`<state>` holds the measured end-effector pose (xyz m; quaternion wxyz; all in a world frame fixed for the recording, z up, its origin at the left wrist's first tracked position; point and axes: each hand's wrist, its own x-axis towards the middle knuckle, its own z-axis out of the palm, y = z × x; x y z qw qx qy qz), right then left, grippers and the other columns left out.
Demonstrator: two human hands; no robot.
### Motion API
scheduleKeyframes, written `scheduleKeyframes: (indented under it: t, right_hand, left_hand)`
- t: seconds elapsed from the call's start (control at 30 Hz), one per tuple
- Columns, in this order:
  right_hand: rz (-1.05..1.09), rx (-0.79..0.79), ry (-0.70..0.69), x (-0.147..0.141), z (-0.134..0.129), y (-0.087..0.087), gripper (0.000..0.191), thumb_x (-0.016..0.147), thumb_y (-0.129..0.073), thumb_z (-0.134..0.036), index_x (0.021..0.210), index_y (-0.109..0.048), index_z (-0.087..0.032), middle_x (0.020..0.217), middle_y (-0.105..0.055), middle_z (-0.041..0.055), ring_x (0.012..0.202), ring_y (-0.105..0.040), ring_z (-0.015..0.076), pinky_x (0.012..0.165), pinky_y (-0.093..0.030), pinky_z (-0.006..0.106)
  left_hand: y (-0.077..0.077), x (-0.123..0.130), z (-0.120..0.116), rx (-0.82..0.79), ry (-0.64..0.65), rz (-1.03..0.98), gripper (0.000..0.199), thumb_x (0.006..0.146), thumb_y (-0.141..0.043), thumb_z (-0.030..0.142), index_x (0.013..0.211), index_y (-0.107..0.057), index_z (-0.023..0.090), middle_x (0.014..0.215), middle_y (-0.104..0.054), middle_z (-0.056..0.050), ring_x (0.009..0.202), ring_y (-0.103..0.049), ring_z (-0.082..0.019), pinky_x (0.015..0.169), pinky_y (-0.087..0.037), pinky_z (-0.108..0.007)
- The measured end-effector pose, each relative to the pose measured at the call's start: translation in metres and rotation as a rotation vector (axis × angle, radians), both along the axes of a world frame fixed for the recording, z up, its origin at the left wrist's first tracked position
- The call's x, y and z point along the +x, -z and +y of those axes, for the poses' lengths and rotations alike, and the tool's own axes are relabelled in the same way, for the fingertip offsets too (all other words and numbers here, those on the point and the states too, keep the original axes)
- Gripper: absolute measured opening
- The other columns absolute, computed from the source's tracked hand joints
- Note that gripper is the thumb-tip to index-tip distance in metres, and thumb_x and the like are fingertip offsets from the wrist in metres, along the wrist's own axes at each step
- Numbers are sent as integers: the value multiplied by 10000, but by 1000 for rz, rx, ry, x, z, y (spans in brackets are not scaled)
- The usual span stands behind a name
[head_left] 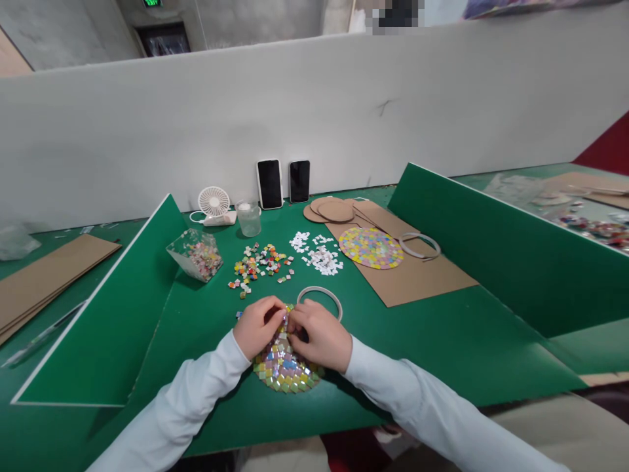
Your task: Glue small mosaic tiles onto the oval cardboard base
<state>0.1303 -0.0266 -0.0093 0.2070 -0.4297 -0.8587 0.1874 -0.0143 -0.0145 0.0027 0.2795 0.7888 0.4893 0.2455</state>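
A round mosaic coaster [289, 377] covered in yellow, green, pink and blue tiles lies near the table's front edge. Over its far part, my left hand [258, 326] is closed, thumb and index finger pinched together. My right hand [319, 333] meets it from the other side with fingers curled in, its fingertips by the coaster's middle. Anything between the fingers is too small or hidden to name. Just behind my right hand lies a pale ring [322, 292], partly covered by it. Loose coloured tiles [260, 262] are scattered beyond my left hand.
White tile pieces [322, 255], a tile-filled clear box [196, 254], a small fan [214, 203], a cup [249, 219] and two phones [270, 185] stand farther back. To the right, a finished-looking mosaic disc [371, 248] and another ring [420, 246] rest on cardboard [417, 282]. Green dividers [472, 242] flank the space.
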Motion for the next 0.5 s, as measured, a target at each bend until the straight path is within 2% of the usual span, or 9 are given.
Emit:
scheduleKeyframes:
  t: [0.27, 0.37, 0.5]
  right_hand:
    - [45, -6, 11, -2, -2, 3, 85, 606, -457, -94, 651, -488, -160, 629, -490, 10, 653, -399, 140, 590, -262, 249]
    - [57, -27, 14, -2, -3, 2, 87, 614, -454, -86, 640, -488, -162, 628, -498, 3, 652, -403, 134, 593, -250, 250]
    - [61, -37, 8, -2, -3, 1, 85, 616, -468, -77, 628, -479, -160, 616, -505, -4, 643, -400, 130, 582, -239, 247]
  left_hand:
    - [-2, -1, 0, -24, 43, 88, 102, 692, -408, 132, 689, -509, 147, 661, -516, -4, 627, -483, -113, 593, -384, -218]
    - [-4, -5, 2, -8, 130, 202, 78, 650, -443, 102, 656, -508, 145, 650, -487, -1, 605, -466, -110, 560, -380, -208]
    - [-10, -10, 0, 93, 309, 372, 84, 679, -439, 119, 669, -519, 142, 669, -503, -24, 667, -477, -138, 606, -391, -239]
